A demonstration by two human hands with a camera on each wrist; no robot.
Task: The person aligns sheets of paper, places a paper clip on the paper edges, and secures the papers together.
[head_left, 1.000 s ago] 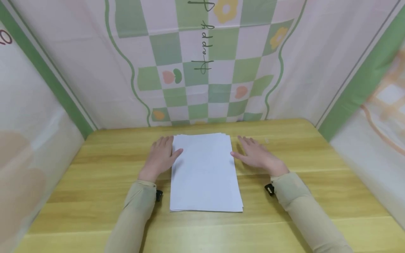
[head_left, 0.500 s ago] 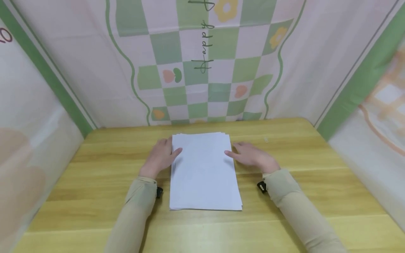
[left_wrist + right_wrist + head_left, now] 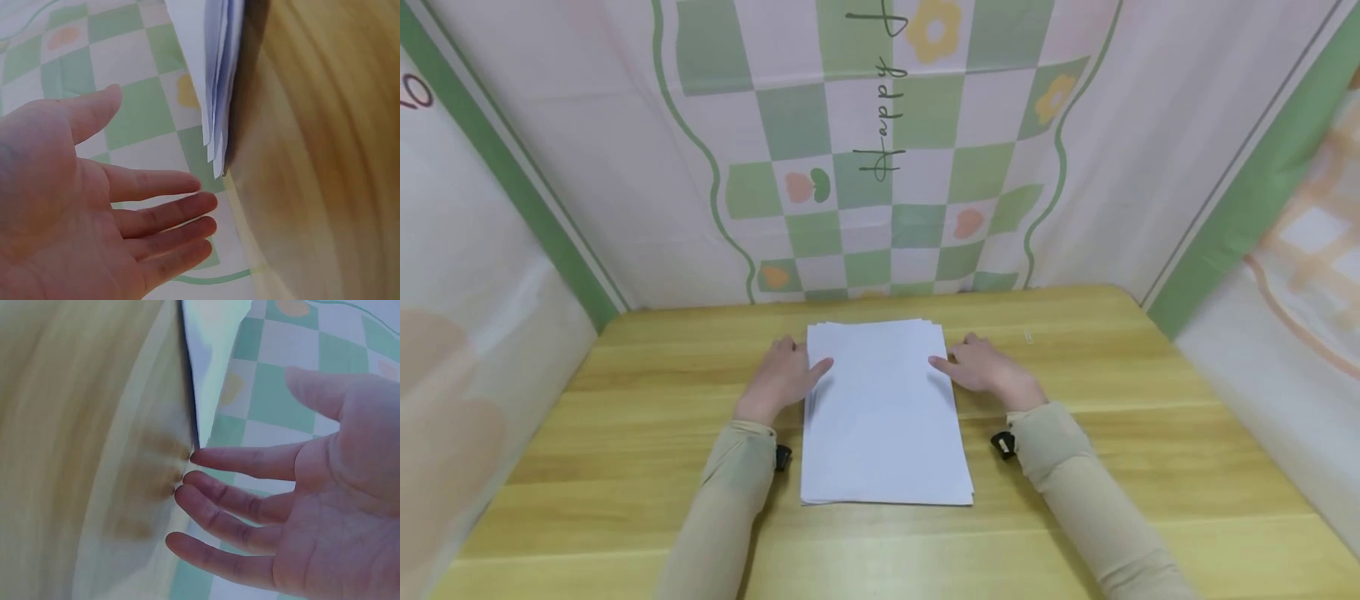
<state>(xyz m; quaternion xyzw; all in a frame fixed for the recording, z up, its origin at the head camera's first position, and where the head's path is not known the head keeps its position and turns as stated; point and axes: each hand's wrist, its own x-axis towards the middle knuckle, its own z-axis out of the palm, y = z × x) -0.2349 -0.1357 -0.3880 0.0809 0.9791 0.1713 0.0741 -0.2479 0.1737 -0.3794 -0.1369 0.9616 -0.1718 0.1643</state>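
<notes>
A stack of white paper sheets (image 3: pixel 883 425) lies upright on the table, its sheets slightly out of line at the far corners and left side. My left hand (image 3: pixel 775 382) is at the stack's upper left edge, thumb over the top sheet. In the left wrist view its fingers (image 3: pixel 165 209) are straight and apart, near the layered sheet corners (image 3: pixel 219 94). On the opposite side, my right hand (image 3: pixel 987 367) has its thumb over the paper's right edge. The right wrist view shows relaxed fingers (image 3: pixel 215 515), the index fingertip right at the paper's corner.
The wooden table (image 3: pixel 880 550) extends around the stack. A tiny pale object (image 3: pixel 1029 337) lies beyond the right hand. Patterned cloth (image 3: pixel 880 208) hangs behind the table, with more cloth at both sides. Black wrist devices (image 3: pixel 1003 445) show under the sleeves.
My right hand has moved left, its thumb passing over the paper's right edge. The left hand's fingers have drawn in a little beside the left edge. The stack has stayed in place.
</notes>
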